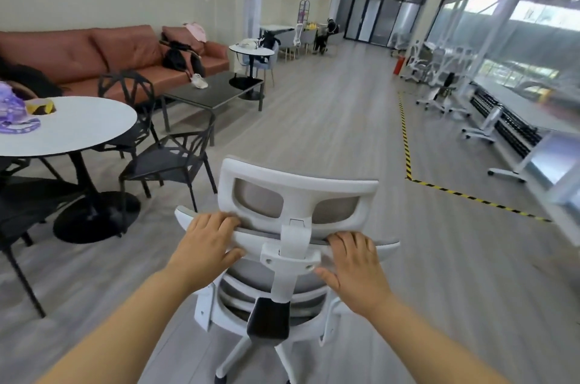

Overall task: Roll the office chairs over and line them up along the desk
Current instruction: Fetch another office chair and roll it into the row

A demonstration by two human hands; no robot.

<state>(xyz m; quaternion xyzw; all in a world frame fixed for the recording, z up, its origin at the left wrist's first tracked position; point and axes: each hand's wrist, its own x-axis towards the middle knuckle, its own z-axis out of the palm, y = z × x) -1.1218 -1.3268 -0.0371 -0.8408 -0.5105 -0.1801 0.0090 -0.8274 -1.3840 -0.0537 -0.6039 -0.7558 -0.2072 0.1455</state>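
noted at near centre: white office chair (276, 286) with grey mesh, seen from behind, standing on grey plank floor (329, 120). grasped with both hands at the top edge of the backrest (251, 277), just below the headrest (296, 192). left hand (205, 242) on the left part of that edge, fingers curled over the top, thumb underneath. right hand (354, 261) on the right part, fingers hooked over the edge, thumb spread toward the centre post. chair directly ahead of both hands, wheeled base lowest in view.

long grey desk (514, 104) at far right along the glass wall (533, 23), well apart from the held chair. found beside that desk: further white office chairs (437, 98). marked on the floor between held chair and desk: yellow-and-black tape (405, 139).

at left: round white table (78, 132), black chairs (166, 161), brown sofa (103, 54), black low table (213, 92).
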